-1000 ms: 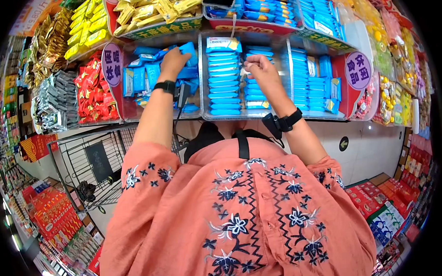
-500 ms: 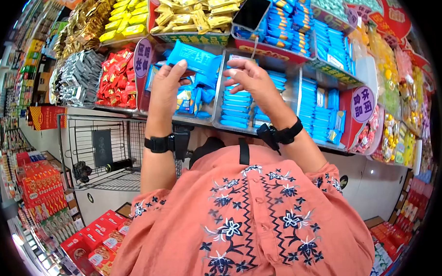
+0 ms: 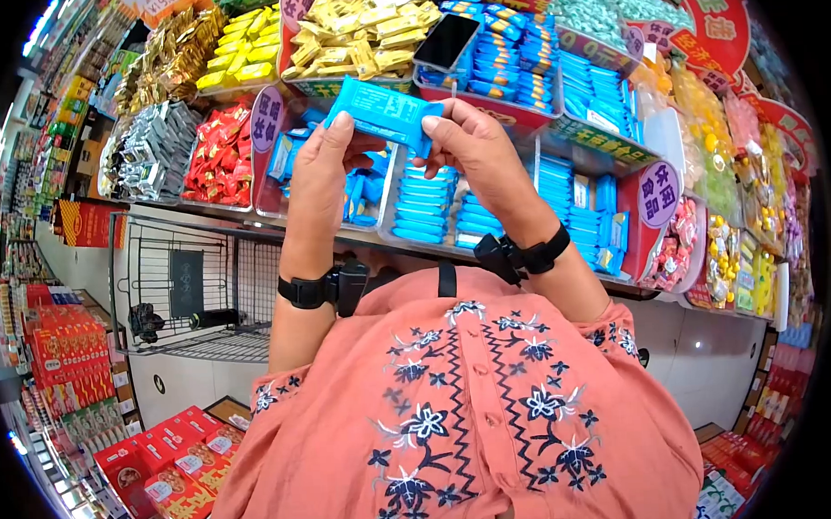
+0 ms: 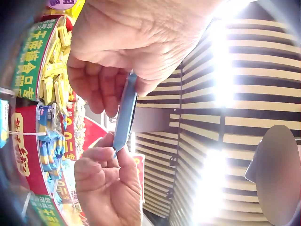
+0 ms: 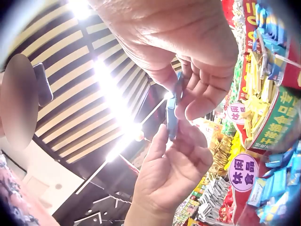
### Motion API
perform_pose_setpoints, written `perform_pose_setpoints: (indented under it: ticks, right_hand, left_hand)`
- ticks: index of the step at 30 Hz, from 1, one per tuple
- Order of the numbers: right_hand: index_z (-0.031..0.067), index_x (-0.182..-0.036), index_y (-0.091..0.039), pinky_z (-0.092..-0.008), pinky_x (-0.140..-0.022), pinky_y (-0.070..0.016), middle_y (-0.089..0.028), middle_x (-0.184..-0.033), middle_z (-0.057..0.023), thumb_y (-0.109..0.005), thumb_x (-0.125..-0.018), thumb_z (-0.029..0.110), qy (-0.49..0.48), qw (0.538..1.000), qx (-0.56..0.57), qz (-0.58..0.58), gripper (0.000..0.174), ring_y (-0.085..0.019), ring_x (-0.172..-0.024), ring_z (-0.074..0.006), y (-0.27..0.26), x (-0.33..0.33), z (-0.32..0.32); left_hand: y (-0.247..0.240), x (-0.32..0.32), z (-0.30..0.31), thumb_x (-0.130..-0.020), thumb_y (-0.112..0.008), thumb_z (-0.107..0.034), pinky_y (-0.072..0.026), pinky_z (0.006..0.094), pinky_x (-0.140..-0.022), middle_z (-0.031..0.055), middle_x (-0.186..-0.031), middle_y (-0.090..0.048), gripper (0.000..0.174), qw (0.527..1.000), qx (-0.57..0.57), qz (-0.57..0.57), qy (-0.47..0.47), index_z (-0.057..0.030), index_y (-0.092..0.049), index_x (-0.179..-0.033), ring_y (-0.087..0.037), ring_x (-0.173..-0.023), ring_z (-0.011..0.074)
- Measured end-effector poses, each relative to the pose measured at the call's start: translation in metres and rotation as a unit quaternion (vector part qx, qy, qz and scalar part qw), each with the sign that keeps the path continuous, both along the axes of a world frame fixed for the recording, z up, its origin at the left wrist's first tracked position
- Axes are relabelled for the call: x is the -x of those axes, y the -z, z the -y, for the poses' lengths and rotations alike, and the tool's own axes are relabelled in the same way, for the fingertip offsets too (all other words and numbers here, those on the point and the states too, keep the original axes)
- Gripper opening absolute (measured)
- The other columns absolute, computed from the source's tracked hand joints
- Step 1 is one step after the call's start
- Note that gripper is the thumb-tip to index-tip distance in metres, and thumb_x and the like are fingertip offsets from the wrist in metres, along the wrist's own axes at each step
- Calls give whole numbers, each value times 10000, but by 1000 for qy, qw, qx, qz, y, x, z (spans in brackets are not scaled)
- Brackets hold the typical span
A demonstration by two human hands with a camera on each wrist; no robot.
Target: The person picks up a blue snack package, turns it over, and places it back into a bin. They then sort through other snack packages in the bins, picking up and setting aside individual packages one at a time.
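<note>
A flat blue packet point(image 3: 378, 112) is held up between both hands above the bins, its printed side facing the head camera. The left hand point(image 3: 317, 176) pinches its left end between thumb and fingers. At the right end, the right hand point(image 3: 485, 161) grips it the same way. From the left wrist view the packet point(image 4: 125, 113) shows edge-on, with the left hand point(image 4: 136, 42) above and the right hand point(image 4: 110, 183) below. The right wrist view also has the packet point(image 5: 173, 110) edge-on between the fingertips. Below are bins of similar blue packets point(image 3: 423, 204).
Bins of red packets point(image 3: 220, 156), silver packets point(image 3: 153, 145) and yellow bars point(image 3: 362, 28) stand around. A black phone point(image 3: 446, 42) lies on the upper bins. A wire shopping cart point(image 3: 188, 286) stands at the lower left, near stacked red boxes point(image 3: 171, 469).
The left hand has lifted the packet out of the left bin and brought it toward the middle. The right hand has moved up and taken hold of its right end. The head view has shifted.
</note>
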State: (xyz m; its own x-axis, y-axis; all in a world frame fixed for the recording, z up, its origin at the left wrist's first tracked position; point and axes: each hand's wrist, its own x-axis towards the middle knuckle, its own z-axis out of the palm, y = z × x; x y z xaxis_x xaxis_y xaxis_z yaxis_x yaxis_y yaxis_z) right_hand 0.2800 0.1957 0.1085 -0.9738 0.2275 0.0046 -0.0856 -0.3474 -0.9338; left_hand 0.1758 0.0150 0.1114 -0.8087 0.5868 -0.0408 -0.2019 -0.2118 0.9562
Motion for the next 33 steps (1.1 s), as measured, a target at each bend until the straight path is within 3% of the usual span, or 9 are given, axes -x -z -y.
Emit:
perform_pose_setpoints:
  ticks: [6,12,13,16,17,20,21,25,33]
  right_hand:
    - [53,-969,-555,-268,-651,-547,-610,-809,-22,-603,-988,250,6,1000,17,-11,204,-688,-739,-153,-6,-19,-3]
    - [63,-937,-556,-275,-619,-542,-603,-757,-21,-617,-983,267,23,999,47,4,218,-679,-714,-148,-6,-32,-11]
    - [63,-938,-556,-275,-618,-542,-605,-762,-22,-620,-982,275,18,999,42,5,225,-678,-712,-147,-6,-33,-12]
    - [56,-958,-563,-273,-615,-542,-615,-784,-28,-627,-978,294,0,999,36,2,247,-676,-711,-145,-7,-38,-12]
    - [49,-976,-570,-272,-615,-542,-621,-796,-33,-628,-977,298,-9,999,38,-5,256,-676,-714,-144,-10,-38,-10]
    - [26,-1041,-586,-267,-613,-541,-638,-851,-46,-633,-974,298,-17,999,40,-21,285,-675,-729,-137,-21,-40,-10]
    - [17,-1064,-591,-264,-612,-541,-644,-872,-51,-635,-972,296,-17,999,39,-23,297,-674,-735,-135,-23,-41,-10]
    - [2,-1129,-596,-252,-609,-536,-648,-938,-47,-660,-962,272,73,993,-81,-41,323,-665,-741,-121,-13,-38,-23]
    - [-2,-1183,-599,-225,-614,-510,-648,-955,-42,-655,-964,292,34,997,-70,-20,371,-635,-711,-80,-17,-39,-18]
  left_hand:
    - [-2,-15,-2,-1028,-539,-375,-484,274,-759,47,-952,-720,350,1000,-14,-11,15,-60,-634,-1148,-672,-871,131]
    - [-11,-37,-12,-957,-626,-187,-495,312,-872,117,-1332,-547,457,985,7,-164,-57,-24,-505,-1368,-606,-1083,192]
    - [-4,-31,-5,-884,-679,-80,-491,309,-909,126,-1425,-456,589,959,72,-272,-23,-32,-459,-1429,-531,-1209,195]
    - [-8,-44,-12,-872,-697,-53,-495,291,-881,106,-1416,-463,595,812,216,-541,-50,-60,-475,-1424,-491,-1244,182]
    - [1,-42,-16,-929,-661,-89,-505,266,-826,79,-1334,-540,496,804,205,-554,-66,-79,-506,-1400,-561,-1134,164]
    - [20,-38,-20,-967,-634,-146,-516,289,-791,98,-1200,-618,398,952,120,-281,-19,-44,-536,-1340,-617,-1007,188]
    - [9,-43,-23,-1007,-595,-218,-512,243,-660,62,-1043,-664,307,986,76,-150,3,-25,-574,-1244,-653,-835,142]
    - [-2,-44,-15,-1019,-573,-247,-470,199,-552,35,-938,-673,253,998,20,-49,37,-25,-595,-1141,-639,-705,88]
    - [-13,-57,-11,-1001,-604,-274,-436,183,-532,10,-911,-664,293,991,64,-22,115,-28,-582,-1160,-605,-663,60]
